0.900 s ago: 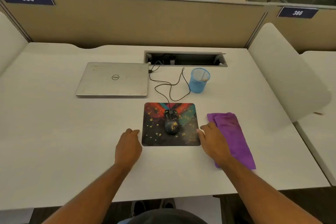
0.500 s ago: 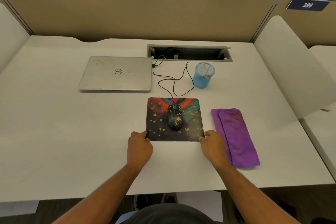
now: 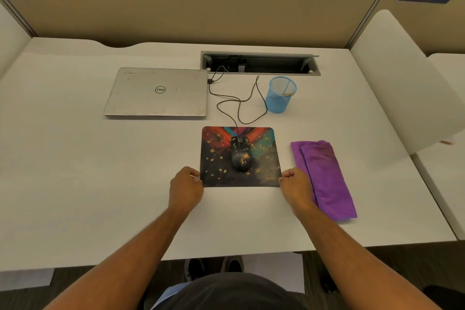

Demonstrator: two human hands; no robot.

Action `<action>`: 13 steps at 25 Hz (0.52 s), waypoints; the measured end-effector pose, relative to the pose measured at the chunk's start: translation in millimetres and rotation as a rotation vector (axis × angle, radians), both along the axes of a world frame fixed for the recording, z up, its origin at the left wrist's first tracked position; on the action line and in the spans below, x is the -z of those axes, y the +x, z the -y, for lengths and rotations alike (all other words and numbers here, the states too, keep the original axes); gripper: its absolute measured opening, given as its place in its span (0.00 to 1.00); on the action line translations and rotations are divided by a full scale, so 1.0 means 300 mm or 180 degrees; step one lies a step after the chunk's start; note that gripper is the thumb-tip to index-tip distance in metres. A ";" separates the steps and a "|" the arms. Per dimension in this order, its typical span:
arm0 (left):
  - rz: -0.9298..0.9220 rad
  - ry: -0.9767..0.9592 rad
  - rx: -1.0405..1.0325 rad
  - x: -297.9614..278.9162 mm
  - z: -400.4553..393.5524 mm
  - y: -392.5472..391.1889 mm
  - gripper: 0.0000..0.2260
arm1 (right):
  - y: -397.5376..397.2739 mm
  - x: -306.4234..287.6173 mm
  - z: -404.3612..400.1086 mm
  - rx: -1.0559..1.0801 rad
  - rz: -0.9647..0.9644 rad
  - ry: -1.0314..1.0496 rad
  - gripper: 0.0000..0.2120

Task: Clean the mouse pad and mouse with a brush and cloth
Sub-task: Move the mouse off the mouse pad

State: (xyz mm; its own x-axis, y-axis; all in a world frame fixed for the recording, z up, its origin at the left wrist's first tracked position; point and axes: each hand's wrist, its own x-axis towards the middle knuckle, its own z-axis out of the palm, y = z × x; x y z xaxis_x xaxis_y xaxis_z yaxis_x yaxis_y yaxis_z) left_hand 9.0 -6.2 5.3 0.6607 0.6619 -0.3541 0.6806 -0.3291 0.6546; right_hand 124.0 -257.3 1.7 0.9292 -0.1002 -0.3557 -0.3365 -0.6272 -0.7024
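A dark mouse pad (image 3: 216,158) with red, teal and gold splashes lies on the white desk (image 3: 100,184). A black wired mouse (image 3: 240,156) speckled with gold sits on its middle. My left hand (image 3: 185,190) pinches the pad's near left corner. My right hand (image 3: 296,187) pinches the near right corner. A folded purple cloth (image 3: 324,178) lies just right of the pad, beside my right wrist. A blue mesh cup (image 3: 279,94) behind the pad holds a pale handle, possibly the brush.
A shut silver laptop (image 3: 157,92) lies at the back left. The mouse's black cable (image 3: 239,106) loops from the laptop's side to the mouse. An open cable slot (image 3: 259,63) is set into the desk's back. White dividers stand at both sides.
Both hands slid from beside the pad to its near corners and curled into pinches. The camera view shifted, so the pad sits higher in view.
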 end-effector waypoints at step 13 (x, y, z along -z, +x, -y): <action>-0.0158 -0.0033 0.0146 0.032 0.020 -0.128 0.08 | -0.127 0.010 0.067 -0.0287 0.0254 -0.0212 0.04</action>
State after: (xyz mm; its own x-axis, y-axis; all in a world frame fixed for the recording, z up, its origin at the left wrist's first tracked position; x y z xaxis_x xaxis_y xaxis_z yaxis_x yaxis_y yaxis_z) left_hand -29.2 -12.3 -4.2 0.6717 0.6274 -0.3940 0.6967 -0.3540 0.6239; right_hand 85.9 -277.4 -1.3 0.9606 -0.0360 -0.2757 -0.2214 -0.6985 -0.6804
